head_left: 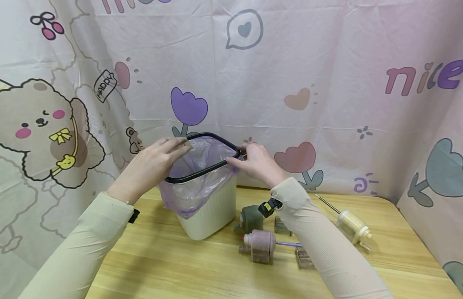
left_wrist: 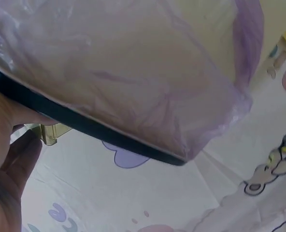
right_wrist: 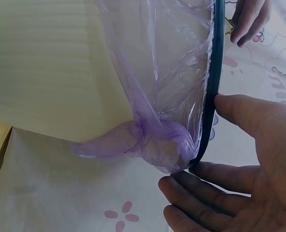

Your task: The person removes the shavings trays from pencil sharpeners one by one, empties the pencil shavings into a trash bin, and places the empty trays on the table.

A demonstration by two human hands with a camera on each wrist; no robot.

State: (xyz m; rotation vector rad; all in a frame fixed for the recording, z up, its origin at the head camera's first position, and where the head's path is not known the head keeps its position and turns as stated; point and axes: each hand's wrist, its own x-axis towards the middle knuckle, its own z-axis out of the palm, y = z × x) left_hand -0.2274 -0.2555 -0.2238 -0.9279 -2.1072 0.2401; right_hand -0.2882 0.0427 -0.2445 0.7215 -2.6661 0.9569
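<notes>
A white trash can stands on the table, lined with a translucent purple bag under a black rim. Over its left side, my left hand pinches a small yellowish see-through drawer between thumb and fingers, mostly hidden by them. What the drawer contains is out of sight. My right hand holds the rim's right corner, thumb on one side and forefinger on the other. In the right wrist view, a knotted bundle of the bag hangs near that corner.
Right of the can lie a dark green crank pencil sharpener and a pink one with a pencil in it. Clear drawers are beside them. A yellow sharpener with a pencil lies farther right. Printed cloth hangs behind.
</notes>
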